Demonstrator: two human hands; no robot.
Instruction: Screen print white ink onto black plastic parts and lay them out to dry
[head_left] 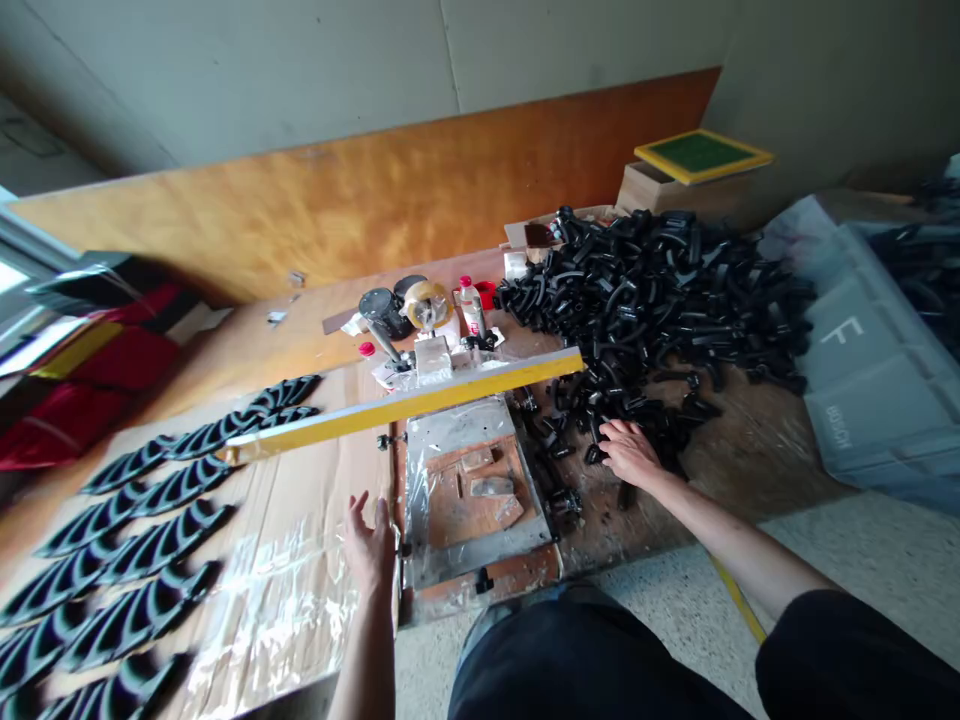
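My left hand point(367, 545) is held above the plastic-covered cardboard point(292, 560), beside the left edge of a metal frame point(435, 560). Its fingers are apart and nothing is in them. At the near edge of a large heap of black curved plastic parts point(652, 290), my right hand point(630, 452) reaches down with fingers stretched out. The fingertips are at a few loose black parts, and no firm hold shows. Inside the metal frame lie a wooden base and several small worn blocks point(491, 487). A yellow-edged bar point(405, 403) crosses above the frame's far end.
Rows of black curved parts point(161, 530) lie on the cardboard at left. Behind the bar stand a tape roll point(427, 305), dark tubs point(381, 310) and a red-capped bottle point(471, 305). A grey plastic crate point(877, 350) borders the heap at right; a green-and-yellow framed screen point(703, 155) rests on a box.
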